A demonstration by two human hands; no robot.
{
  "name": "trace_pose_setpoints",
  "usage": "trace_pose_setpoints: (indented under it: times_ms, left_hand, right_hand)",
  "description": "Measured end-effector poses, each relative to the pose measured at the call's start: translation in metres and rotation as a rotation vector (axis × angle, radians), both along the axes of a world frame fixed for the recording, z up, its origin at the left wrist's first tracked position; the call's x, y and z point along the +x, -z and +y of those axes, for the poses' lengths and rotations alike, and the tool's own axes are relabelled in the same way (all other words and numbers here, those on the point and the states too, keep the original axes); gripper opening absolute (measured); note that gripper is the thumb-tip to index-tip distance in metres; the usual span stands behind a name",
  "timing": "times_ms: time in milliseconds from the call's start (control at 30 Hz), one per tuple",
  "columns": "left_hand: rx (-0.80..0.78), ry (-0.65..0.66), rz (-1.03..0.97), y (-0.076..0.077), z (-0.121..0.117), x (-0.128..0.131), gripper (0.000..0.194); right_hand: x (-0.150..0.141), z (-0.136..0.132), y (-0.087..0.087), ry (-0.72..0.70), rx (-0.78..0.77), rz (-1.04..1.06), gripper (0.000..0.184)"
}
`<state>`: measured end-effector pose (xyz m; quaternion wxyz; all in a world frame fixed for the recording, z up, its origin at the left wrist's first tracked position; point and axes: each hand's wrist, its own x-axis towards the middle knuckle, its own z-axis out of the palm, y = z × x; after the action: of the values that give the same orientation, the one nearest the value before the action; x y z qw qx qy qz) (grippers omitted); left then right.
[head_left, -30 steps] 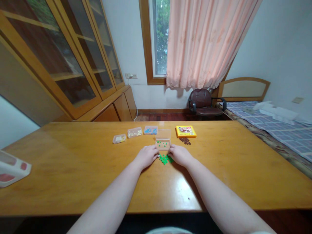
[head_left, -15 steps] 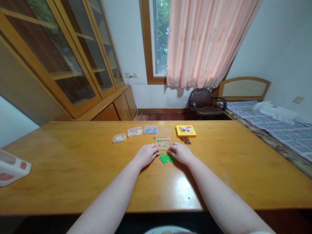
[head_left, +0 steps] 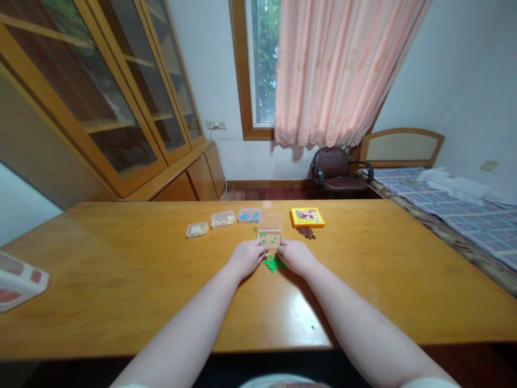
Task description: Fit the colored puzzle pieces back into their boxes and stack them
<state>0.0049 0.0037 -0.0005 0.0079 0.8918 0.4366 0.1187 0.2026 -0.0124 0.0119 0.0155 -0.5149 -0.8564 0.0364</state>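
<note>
A pile of small green pieces (head_left: 273,263) lies on the table just in front of an open clear plastic box (head_left: 270,247). A few more green pieces (head_left: 272,241) are inside that box, and its lid (head_left: 270,221) stands raised at the back. At the left front corner of the box is my left hand (head_left: 249,257), its bent fingers drawn together beside the pile. My right hand (head_left: 297,257) is opposite, at the box's right front corner, with curled fingers pointing in over the pile's edge. Whatever sits between the fingertips is too small to make out.
Behind the left hand stand a small clear box (head_left: 196,230), a box of pale pieces (head_left: 222,219) and a box of blue pieces (head_left: 249,215). Brown pieces (head_left: 306,233) lie before a yellow box (head_left: 307,217). A white and red object (head_left: 20,281) is at the left edge.
Both hands have moved inward, closer together, with their fingertips now nearer the box's front edge and the green pile. The view has shifted slightly.
</note>
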Motion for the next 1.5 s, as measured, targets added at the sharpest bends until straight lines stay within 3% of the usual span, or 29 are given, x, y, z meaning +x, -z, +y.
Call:
trace_pose_setpoints:
  times_ms: [233, 400, 567, 700, 833, 933, 1233, 1367, 1500]
  left_hand:
    - [-0.02, -0.011, 0.03, 0.006, 0.0, 0.007, 0.015]
    - [0.01, -0.004, 0.006, 0.003, -0.001, 0.004, 0.017]
    - [0.083, 0.004, -0.126, -0.001, 0.0, 0.002, 0.017]
    - [0.175, -0.127, -0.258, 0.0, 0.005, 0.004, 0.02]
    - [0.134, -0.182, -0.224, 0.003, 0.008, 0.003, 0.027]
    - [0.091, -0.14, -0.215, 0.003, 0.006, 0.001, 0.022]
    - [0.018, -0.011, -0.118, 0.002, 0.0, 0.0, 0.023]
    - [-0.04, 0.045, -0.047, 0.001, -0.002, 0.005, 0.023]
    - [-0.063, 0.113, -0.046, 0.0, -0.004, 0.006, 0.022]
  right_hand:
    - [0.008, 0.001, 0.001, -0.017, 0.111, 0.117, 0.024]
    - [0.011, 0.008, 0.006, 0.14, 0.271, 0.302, 0.027]
    - [0.017, 0.009, 0.005, 0.17, 0.225, 0.381, 0.025]
    - [0.032, 0.011, -0.001, 0.222, 0.201, 0.404, 0.026]
    - [0.045, 0.014, -0.003, 0.245, 0.064, 0.298, 0.02]
    - [0.043, 0.013, -0.002, 0.241, 0.009, 0.185, 0.024]
    - [0.022, 0.009, 0.0, 0.195, 0.083, -0.006, 0.029]
    - [0.026, 0.008, -0.003, 0.192, 0.096, 0.059, 0.025]
    - [0.025, 0.008, -0.003, 0.186, 0.182, 0.251, 0.023]
